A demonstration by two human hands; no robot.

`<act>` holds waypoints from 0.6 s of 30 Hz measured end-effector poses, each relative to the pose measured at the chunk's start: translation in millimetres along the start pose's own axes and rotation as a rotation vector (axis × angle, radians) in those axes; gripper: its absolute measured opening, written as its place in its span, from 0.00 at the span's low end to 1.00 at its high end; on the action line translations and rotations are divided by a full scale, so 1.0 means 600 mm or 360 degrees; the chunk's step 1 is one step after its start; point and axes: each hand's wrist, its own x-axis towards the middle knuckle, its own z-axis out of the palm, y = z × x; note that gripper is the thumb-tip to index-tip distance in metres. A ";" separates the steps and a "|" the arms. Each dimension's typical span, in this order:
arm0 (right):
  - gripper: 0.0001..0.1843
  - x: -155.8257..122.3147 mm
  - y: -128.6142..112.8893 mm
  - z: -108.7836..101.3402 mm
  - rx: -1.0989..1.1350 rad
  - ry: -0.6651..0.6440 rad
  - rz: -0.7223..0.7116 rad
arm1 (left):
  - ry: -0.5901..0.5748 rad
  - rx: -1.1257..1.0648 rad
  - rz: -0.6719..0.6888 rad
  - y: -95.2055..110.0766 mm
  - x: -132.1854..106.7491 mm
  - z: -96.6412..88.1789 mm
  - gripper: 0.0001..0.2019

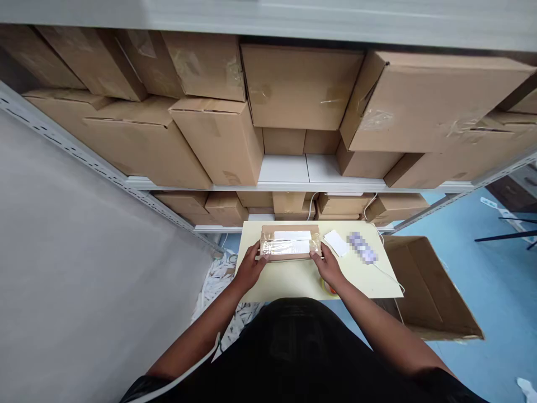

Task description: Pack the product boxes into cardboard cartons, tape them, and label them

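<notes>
A small flat cardboard box [289,243] wrapped in clear tape, with a white label on top, lies on a pale yellow table [293,280]. My left hand [250,267] grips its left end and my right hand [328,265] grips its right end, fingers curled against the sides. A white card [336,242] lies just right of the box. Beyond the card sits a blurred small object [362,248] with a thin white cable. Something orange and round [329,289] shows under my right wrist.
Metal shelving [289,182] packed with several large cardboard boxes [300,87] rises behind the table. An open empty carton [428,288] stands on the blue floor at the right. A heap of white strips [218,280] lies on the floor at the left beside a grey wall.
</notes>
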 end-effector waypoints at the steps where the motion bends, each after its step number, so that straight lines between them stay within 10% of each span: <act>1: 0.31 0.006 -0.013 -0.007 0.0062 0.0041 -0.0049 | 0.0029 0.0009 0.0057 0.018 0.005 -0.007 0.34; 8: 0.30 0.019 -0.054 -0.022 0.0135 0.0132 -0.0182 | 0.0102 0.0026 0.0198 0.061 0.023 -0.023 0.33; 18: 0.25 -0.013 0.058 0.061 -0.0006 -0.0215 0.0153 | -0.0196 -0.0058 -0.0322 -0.088 -0.001 0.041 0.34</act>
